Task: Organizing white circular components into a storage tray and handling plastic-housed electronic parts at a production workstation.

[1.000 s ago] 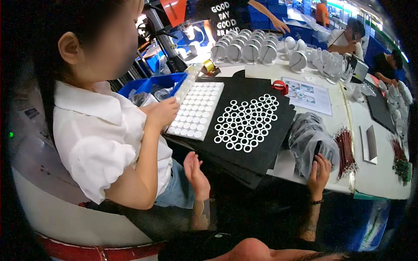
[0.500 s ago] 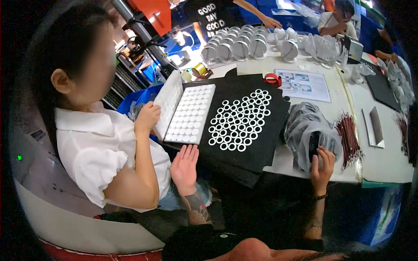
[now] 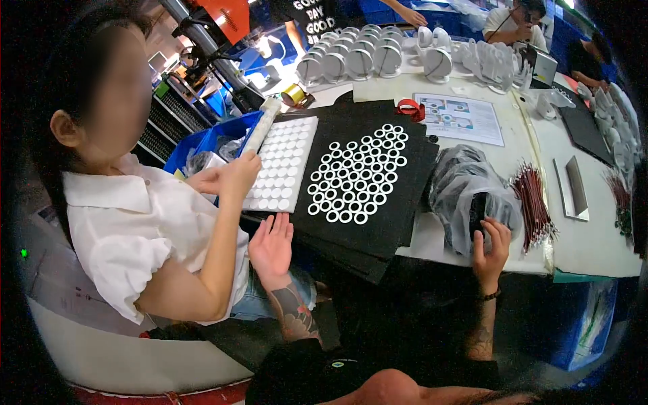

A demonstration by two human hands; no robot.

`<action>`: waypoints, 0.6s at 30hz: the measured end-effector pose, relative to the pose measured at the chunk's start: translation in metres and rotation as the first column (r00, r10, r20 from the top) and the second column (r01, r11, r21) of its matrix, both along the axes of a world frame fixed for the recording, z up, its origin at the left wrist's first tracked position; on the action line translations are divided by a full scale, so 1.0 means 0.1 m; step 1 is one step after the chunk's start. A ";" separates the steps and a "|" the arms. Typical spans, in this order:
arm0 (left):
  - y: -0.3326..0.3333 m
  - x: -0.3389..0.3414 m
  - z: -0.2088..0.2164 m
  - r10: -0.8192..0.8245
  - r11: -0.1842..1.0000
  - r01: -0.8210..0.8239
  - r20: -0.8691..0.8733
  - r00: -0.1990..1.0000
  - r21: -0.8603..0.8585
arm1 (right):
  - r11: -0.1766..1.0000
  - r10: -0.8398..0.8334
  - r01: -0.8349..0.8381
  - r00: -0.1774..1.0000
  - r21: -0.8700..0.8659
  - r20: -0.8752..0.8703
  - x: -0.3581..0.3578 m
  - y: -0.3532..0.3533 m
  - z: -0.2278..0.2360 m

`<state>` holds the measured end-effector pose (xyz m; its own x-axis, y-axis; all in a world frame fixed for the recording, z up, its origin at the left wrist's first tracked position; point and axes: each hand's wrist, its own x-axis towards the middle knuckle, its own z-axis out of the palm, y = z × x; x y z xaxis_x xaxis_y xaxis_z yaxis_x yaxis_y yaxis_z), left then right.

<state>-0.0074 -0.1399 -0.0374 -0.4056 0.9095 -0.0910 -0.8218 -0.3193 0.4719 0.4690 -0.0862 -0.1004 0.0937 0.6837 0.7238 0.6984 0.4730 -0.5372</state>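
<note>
My left hand (image 3: pixel 271 248) lies palm up with its fingers stretched, just below the near edge of a white tray (image 3: pixel 286 163) filled with rows of white round discs. Nothing rests on that palm. On the right, my right hand (image 3: pixel 491 255) touches the mouth of a clear plastic bag (image 3: pixel 466 192) with dark contents, its thumb apart from half-bent fingers. Between the two hands, many white rings (image 3: pixel 358 174) with dark centres lie spread on a black mat (image 3: pixel 405 189). A co-worker's hands (image 3: pixel 233 177) hold a narrow-looking white panel (image 3: pixel 262 128) along the tray's left side.
Red-brown wires (image 3: pixel 530 202) lie bundled right of the bag, near an angled metal plate (image 3: pixel 574 189). A printed sheet (image 3: pixel 460 119) and a red band (image 3: pixel 410 109) sit behind. Rows of white round housings (image 3: pixel 361 59) line the back. Blue bins (image 3: pixel 192 152) stand left.
The co-worker's white panel has turned from showing its broad face to nearly edge-on, and a second hand has come to it. The whole view has shifted slightly; my hands keep their places.
</note>
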 end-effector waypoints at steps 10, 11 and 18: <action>-0.06 0.11 -0.39 0.100 0.995 -0.099 -0.048 0.994 0.026 | 0.999 0.034 -0.034 0.999 -0.031 0.005 0.01 -0.03 0.02; -0.07 0.13 -0.45 0.140 0.989 -0.133 -0.134 0.981 0.062 | 1.000 0.024 -0.024 1.000 -0.006 0.018 0.01 -0.02 0.01; -0.07 0.01 -0.69 0.318 0.944 -0.252 -0.379 0.869 0.215 | 0.999 0.039 -0.039 0.999 -0.015 0.018 -0.07 -0.01 -0.01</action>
